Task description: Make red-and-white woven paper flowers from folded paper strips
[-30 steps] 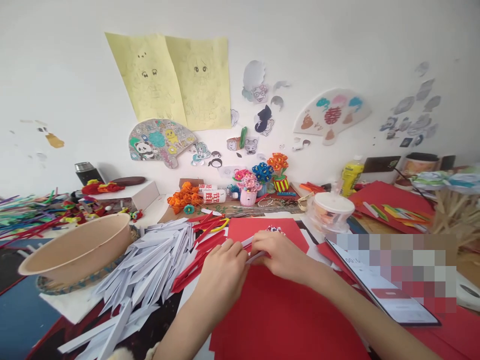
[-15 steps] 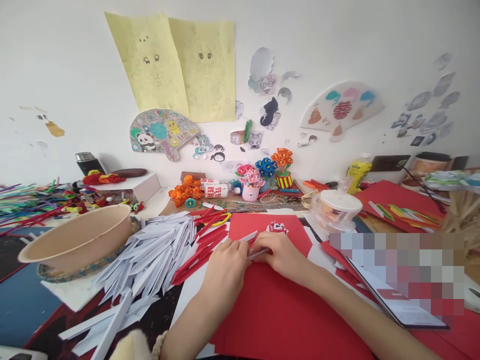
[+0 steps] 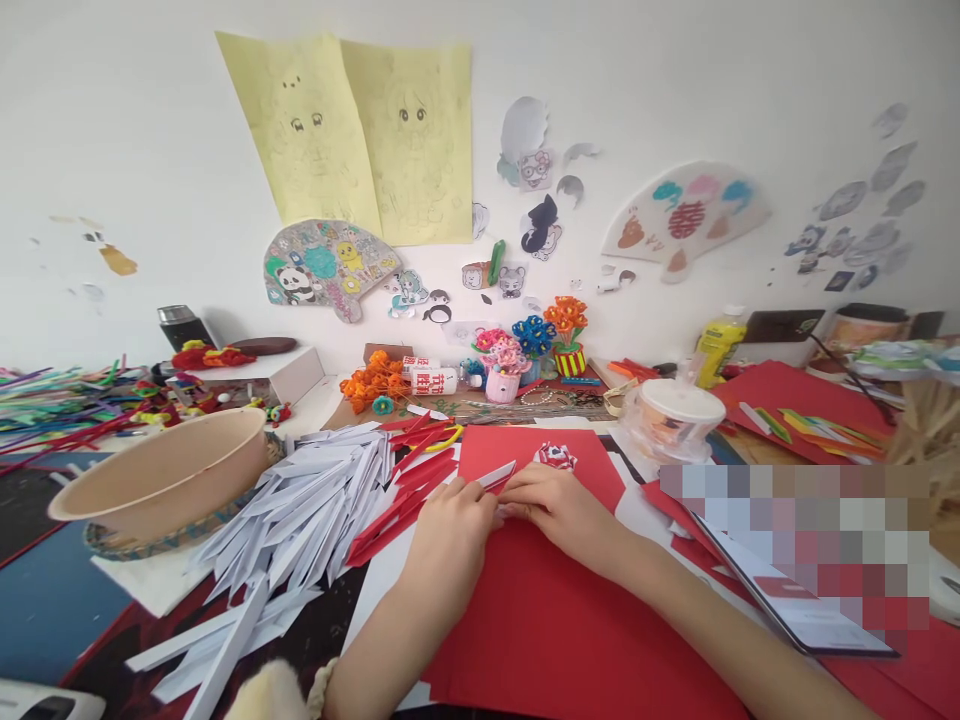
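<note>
Over a sheet of red paper [image 3: 517,620], my two hands meet with fingers pinched together. A narrow folded white paper strip [image 3: 501,474] sticks out behind the fingers of my left hand [image 3: 454,525], which is closed on it. My right hand [image 3: 559,505] is closed too, its thumb and fingertips pinching the folded paper against the left fingertips; most of that paper is hidden. Just beyond the right knuckles sits a small red-and-white folded paper piece [image 3: 555,456]. Several red folded strips [image 3: 405,505] lie left of my left hand.
A big pile of folded white strips [image 3: 300,500] lies to the left, beside a beige basin [image 3: 161,475]. A tablet-like device [image 3: 810,610] rests at right. Behind are pots of handmade flowers [image 3: 501,380], a lidded white tub [image 3: 679,410] and a yellow bottle [image 3: 720,345].
My right fingers have curled in closer to the left fingertips. The white paper end that showed under them is now hidden. The view has shifted slightly.
</note>
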Demonstrator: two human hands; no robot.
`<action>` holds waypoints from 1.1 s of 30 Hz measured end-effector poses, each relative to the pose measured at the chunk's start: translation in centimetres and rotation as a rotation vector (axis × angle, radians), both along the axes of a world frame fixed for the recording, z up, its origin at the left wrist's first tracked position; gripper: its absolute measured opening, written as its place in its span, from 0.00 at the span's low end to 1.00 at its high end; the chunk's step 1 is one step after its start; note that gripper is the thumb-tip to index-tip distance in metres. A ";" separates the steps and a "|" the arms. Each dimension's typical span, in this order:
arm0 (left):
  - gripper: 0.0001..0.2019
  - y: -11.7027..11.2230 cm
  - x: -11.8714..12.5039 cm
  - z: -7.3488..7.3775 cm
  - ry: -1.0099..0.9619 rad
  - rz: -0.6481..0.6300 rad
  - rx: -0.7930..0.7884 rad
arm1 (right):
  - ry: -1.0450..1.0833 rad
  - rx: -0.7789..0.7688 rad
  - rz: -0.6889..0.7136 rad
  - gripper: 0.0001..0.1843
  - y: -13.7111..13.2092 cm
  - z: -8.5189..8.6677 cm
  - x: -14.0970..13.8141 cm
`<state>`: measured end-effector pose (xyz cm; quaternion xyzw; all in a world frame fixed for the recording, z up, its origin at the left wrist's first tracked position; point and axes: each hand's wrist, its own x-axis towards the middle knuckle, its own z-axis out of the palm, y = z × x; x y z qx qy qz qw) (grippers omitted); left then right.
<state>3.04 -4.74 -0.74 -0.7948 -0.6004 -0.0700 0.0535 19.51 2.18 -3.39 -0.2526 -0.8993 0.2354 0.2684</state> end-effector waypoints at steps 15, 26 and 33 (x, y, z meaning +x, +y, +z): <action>0.08 -0.3 -0.1 0.8 -0.116 0.064 -0.103 | -0.060 0.354 -0.026 0.10 -0.9 -0.1 0.2; 0.15 0.3 -0.4 1.4 -0.081 0.021 -0.157 | -0.180 0.249 -0.017 0.05 -0.9 0.1 0.2; 0.10 1.6 0.0 1.5 -0.030 -0.029 -0.163 | -0.275 0.157 -0.007 0.06 -0.8 1.2 1.3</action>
